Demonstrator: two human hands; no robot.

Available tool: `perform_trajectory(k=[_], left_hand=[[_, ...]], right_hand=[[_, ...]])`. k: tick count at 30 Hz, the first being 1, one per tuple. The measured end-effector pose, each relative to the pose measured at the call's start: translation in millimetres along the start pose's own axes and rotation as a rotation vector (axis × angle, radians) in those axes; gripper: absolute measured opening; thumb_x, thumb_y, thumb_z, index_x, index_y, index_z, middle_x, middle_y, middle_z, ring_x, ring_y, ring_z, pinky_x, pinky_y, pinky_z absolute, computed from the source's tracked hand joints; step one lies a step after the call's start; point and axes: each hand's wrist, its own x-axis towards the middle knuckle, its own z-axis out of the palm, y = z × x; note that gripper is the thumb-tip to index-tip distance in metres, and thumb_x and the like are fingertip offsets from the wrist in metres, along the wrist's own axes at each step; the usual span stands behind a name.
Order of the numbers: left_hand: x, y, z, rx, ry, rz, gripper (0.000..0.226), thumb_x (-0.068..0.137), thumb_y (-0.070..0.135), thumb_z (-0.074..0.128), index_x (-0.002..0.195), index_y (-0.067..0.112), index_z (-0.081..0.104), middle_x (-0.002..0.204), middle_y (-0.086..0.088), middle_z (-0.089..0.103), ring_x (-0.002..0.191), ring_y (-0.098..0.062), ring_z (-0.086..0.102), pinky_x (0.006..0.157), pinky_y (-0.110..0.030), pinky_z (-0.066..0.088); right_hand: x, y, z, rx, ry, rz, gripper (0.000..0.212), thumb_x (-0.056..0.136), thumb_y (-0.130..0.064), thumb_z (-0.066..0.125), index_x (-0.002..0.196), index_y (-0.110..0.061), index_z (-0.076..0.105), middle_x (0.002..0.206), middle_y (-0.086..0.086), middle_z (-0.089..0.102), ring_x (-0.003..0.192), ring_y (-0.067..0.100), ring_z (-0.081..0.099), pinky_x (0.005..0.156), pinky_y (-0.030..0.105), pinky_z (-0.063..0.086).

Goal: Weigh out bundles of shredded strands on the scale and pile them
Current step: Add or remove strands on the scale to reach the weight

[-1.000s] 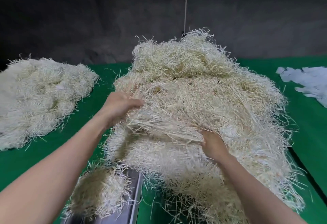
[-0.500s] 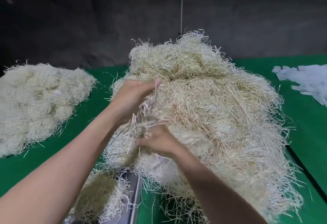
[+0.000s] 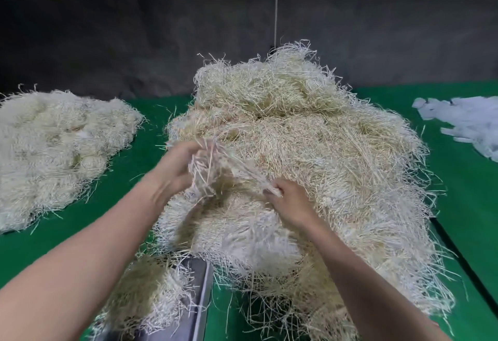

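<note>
The left hand (image 3: 172,171) and right hand (image 3: 292,204) each grip a tuft of strands (image 3: 210,171), tugging it off the big heap (image 3: 336,152). Next it should go down onto the grey scale (image 3: 199,295), where more strands sit.

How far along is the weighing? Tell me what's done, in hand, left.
Done, apparently: a pile of strands lies at the left. In hand: a bundle sits on the grey scale, and the left hand and right hand pull a tuft from the central heap. Left: that heap is large, so most of the job probably remains.
</note>
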Motion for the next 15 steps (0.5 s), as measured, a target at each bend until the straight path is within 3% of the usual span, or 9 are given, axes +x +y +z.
perform_trajectory(k=[3,6,8,10,13,15], left_hand=[[-0.7,-0.9,15.6,-0.396,0.003,0.026,0.014,0.077,0.011,0.052,0.090,0.008,0.054,0.090,-0.017,0.072,0.050,-0.015,0.063,0.048,-0.029,0.055],[4.0,7.2,7.3,-0.588,0.132,0.104,0.006,0.079,0.011,0.053,0.084,0.008,0.053,0.080,-0.015,0.063,0.068,-0.024,0.064,0.071,-0.047,0.058],[7.1,16.3,-15.4,-0.641,0.226,0.139,0.006,0.081,0.012,0.058,0.079,0.009,0.053,0.070,-0.007,0.056,0.060,-0.019,0.059,0.080,-0.049,0.056],[7.2,14.4,-30.2,-0.617,0.263,0.131,0.011,0.082,0.017,0.061,0.082,0.009,0.054,0.064,-0.002,0.051,0.049,-0.014,0.053,0.083,-0.044,0.054],[1.3,6.0,-22.5,-0.613,0.204,0.115,0.026,0.090,0.031,0.056,0.076,0.009,0.057,0.056,-0.001,0.051,0.044,-0.013,0.048,0.056,-0.031,0.052],[-4.6,12.6,-16.0,-0.627,0.193,0.136,0.032,0.092,0.039,0.052,0.083,0.009,0.057,0.058,-0.001,0.047,0.044,-0.013,0.045,0.049,-0.027,0.045]], right_hand=[[4.3,16.1,8.8,-0.318,-0.002,-0.106,0.029,0.097,-0.022,0.048,0.125,-0.020,0.053,0.113,0.002,0.061,0.063,-0.002,0.054,0.061,0.013,0.047],[1.3,50.3,-23.9,-0.648,0.052,0.081,0.034,0.097,-0.014,0.043,0.131,-0.018,0.046,0.118,0.009,0.060,0.089,0.019,0.063,0.067,0.025,0.047],[-8.5,79.1,-53.0,-0.880,0.007,0.184,0.035,0.094,-0.012,0.043,0.128,-0.013,0.043,0.116,0.010,0.060,0.100,0.027,0.060,0.073,0.028,0.046],[-9.9,84.4,-61.5,-0.876,-0.029,0.214,0.033,0.091,-0.012,0.047,0.124,-0.009,0.045,0.112,0.010,0.060,0.101,0.028,0.058,0.071,0.025,0.042],[-7.0,39.9,-48.7,-0.739,-0.155,0.086,0.041,0.083,-0.006,0.054,0.124,-0.015,0.050,0.117,0.004,0.058,0.107,0.021,0.056,0.085,0.029,0.047],[-9.5,-1.2,-54.4,-0.729,-0.291,0.022,0.055,0.081,-0.012,0.064,0.133,-0.020,0.046,0.130,-0.001,0.053,0.114,0.015,0.052,0.097,0.025,0.043]])
